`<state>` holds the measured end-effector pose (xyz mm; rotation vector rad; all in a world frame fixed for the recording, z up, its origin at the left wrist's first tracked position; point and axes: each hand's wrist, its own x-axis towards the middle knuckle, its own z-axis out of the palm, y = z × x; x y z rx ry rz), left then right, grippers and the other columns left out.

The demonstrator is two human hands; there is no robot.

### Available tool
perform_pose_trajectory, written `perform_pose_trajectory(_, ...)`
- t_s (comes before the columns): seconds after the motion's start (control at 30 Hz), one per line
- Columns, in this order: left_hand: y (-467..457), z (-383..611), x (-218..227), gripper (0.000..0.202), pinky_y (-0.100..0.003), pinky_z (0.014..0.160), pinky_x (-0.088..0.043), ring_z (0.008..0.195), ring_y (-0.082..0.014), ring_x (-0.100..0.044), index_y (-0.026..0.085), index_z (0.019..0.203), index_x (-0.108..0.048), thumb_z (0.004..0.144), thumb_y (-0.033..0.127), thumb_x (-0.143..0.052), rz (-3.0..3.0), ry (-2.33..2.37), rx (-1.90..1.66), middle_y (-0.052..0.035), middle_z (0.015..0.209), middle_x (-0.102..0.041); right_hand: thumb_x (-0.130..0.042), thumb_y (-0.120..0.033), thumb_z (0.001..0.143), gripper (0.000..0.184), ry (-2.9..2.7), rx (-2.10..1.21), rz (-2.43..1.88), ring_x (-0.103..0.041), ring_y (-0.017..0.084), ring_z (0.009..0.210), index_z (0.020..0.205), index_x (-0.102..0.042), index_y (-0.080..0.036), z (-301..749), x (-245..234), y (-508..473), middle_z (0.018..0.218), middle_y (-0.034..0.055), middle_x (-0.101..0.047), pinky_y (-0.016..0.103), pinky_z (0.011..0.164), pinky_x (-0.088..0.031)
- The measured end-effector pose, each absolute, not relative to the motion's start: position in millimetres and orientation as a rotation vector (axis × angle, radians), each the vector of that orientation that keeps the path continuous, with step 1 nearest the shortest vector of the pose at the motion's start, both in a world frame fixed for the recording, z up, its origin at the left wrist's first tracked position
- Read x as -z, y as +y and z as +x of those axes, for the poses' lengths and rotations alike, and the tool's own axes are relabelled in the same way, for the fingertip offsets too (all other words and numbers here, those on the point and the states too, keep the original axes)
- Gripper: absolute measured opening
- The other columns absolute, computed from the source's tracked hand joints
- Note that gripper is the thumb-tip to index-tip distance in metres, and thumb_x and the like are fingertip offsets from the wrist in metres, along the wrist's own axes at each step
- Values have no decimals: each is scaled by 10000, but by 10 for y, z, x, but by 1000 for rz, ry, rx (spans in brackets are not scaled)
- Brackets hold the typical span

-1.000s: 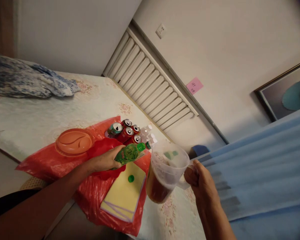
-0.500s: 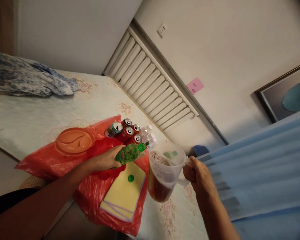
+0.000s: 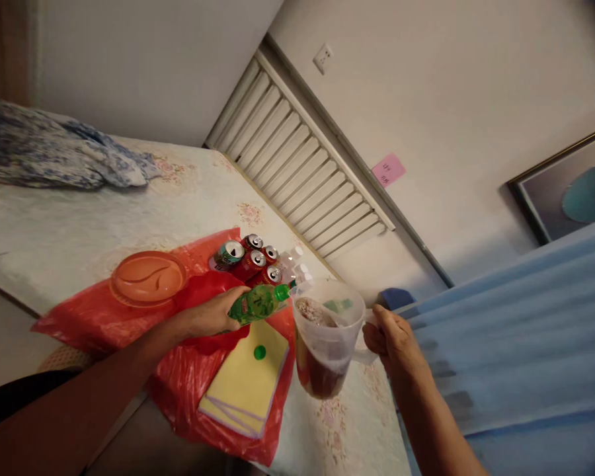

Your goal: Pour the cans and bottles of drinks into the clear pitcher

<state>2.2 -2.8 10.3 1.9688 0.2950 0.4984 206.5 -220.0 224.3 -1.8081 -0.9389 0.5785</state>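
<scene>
My left hand (image 3: 215, 313) is wrapped round a green plastic bottle (image 3: 258, 303), tilted with its uncapped mouth towards the jug. In my right hand (image 3: 394, 337) is the handle of a clear plastic jug (image 3: 327, 340), which holds brown liquid with froth on top. The jug's spout lies right by the bottle's mouth; I cannot tell whether they touch. Below the bottle, a green cap (image 3: 260, 352) rests on folded yellow cloths (image 3: 245, 387). Part of a red scalloped dish (image 3: 191, 291) shows behind my left hand.
Several drink cans (image 3: 250, 264) and clear bottles (image 3: 297, 261) stand behind the green bottle. An orange lidded container (image 3: 151, 277) sits on the red plastic bag (image 3: 178, 403). Patterned cloth (image 3: 64, 152) lies at the table's far left. A radiator (image 3: 297, 158) lines the wall beside the table (image 3: 104, 225).
The jug has come slightly closer to the bottle's mouth and its spout sits a little higher. My left hand and the bottle have hardly moved.
</scene>
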Motion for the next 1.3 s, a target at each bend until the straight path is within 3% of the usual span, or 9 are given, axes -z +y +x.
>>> perform_pose_trajectory(1.3, -34, -15, -189, 697, -285, 954, -471, 1205, -242, -576, 198, 1295, -436, 605, 155, -516, 1850, 311, -480, -67, 1296, -614, -630, -659, 764, 581, -1046, -457, -1999, -154, 42, 389, 540, -287, -248, 2012, -2413, -2091, 435, -98, -222, 220, 391, -105)
